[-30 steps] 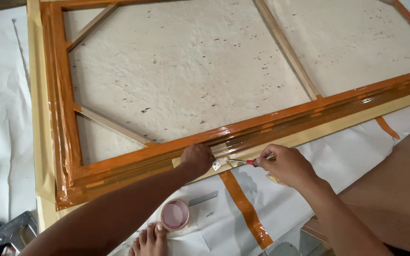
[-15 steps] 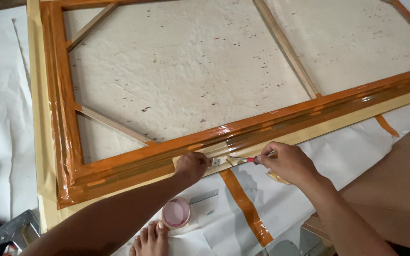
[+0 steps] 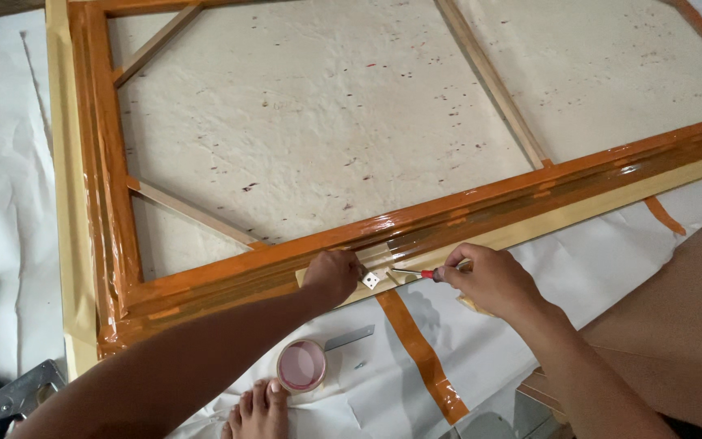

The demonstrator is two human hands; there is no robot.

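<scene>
Head view, lower middle: left hand [image 3: 331,276] pinches a small metal bracket [image 3: 372,280] against the taped wooden frame [image 3: 530,203] while right hand [image 3: 485,280] grips a screwdriver [image 3: 416,274], whose tip could skid off and shift the bracket.

Wooden frame [image 3: 416,223] runs past the top and right edges. Screwdriver [image 3: 413,274] handle buried in the right hand [image 3: 489,280] — tip too small to judge. Grey tool [image 3: 10,394] cropped at the lower left.
</scene>
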